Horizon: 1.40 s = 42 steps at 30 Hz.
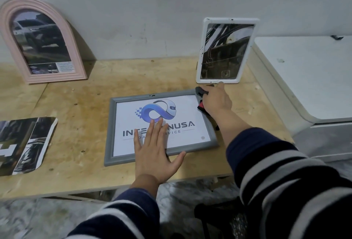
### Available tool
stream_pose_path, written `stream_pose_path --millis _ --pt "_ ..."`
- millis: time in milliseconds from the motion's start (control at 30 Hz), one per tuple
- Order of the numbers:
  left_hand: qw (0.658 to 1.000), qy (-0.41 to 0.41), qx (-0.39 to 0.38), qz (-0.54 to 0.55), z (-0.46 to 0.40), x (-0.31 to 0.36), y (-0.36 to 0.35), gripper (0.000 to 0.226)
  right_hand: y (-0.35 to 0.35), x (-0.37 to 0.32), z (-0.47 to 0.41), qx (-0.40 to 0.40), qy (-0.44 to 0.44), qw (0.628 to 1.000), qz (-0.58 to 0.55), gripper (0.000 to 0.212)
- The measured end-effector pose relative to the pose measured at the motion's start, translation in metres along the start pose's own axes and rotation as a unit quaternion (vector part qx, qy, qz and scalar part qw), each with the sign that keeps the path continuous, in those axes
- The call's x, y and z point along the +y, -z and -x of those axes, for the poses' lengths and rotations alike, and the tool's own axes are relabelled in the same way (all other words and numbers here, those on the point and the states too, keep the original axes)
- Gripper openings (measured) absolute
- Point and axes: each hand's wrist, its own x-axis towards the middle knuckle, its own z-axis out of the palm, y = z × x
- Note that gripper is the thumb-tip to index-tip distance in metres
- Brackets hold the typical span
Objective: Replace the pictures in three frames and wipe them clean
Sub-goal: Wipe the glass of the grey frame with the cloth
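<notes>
The grey frame (161, 126) lies flat on the wooden table (80, 105), and I take everything else from it. Behind its glass sits a white logo sheet (182, 115), so I judge this one already has its new picture and is at the wiping stage. My left hand (154, 151) lies flat on its near half, fingers straight and spread, palm pressing it down and gripping nothing. My right hand (216, 101) is at the frame's far right corner with its fingers curled around a dark cloth with a red patch (201, 94), which rests on that corner.

Just beyond that corner the white frame (226, 50) leans upright against the wall (133, 10); it holds a dark photo of what may be cables or bodywork, and specks mark its rim. Well off to the far left of the grey frame, the pink arched frame (44, 40) also leans on the wall and holds a photo of a dark vehicle with a caption strip below. Whether those two hold old or new pictures I cannot tell.

To the near left of the grey frame, a loose print with rounded corners (24, 145) lies flat on the table, in no frame. It may be a removed picture or one waiting to go in.

So one frame looks refilled and is being cleaned; the other two remain uncertain.
</notes>
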Motion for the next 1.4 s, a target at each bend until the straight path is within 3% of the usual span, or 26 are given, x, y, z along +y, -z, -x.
stream_pose_path --millis 133,233,567,900,1400 --pt "1.000 0.002 -0.005 0.009 0.000 -0.002 0.000 0.092 0.002 0.001 0.008 -0.038 0.087 0.988 0.120 0.044" --pt "1.000 0.004 -0.010 0.012 -0.001 -0.002 0.001 0.092 0.004 0.000 0.010 -0.055 0.160 0.951 0.259 0.052" --pt "0.998 0.028 -0.057 -0.029 -0.002 0.001 0.011 0.099 0.013 0.001 0.032 -0.149 0.082 0.938 0.301 0.058" --pt "0.997 0.036 -0.062 -0.042 0.000 0.004 0.014 0.097 0.027 0.020 0.068 -0.224 0.044 0.944 0.236 0.057" --pt "0.996 0.043 -0.060 -0.056 -0.001 0.006 0.013 0.097 0.024 0.060 0.117 -0.168 0.047 0.974 0.145 0.048"
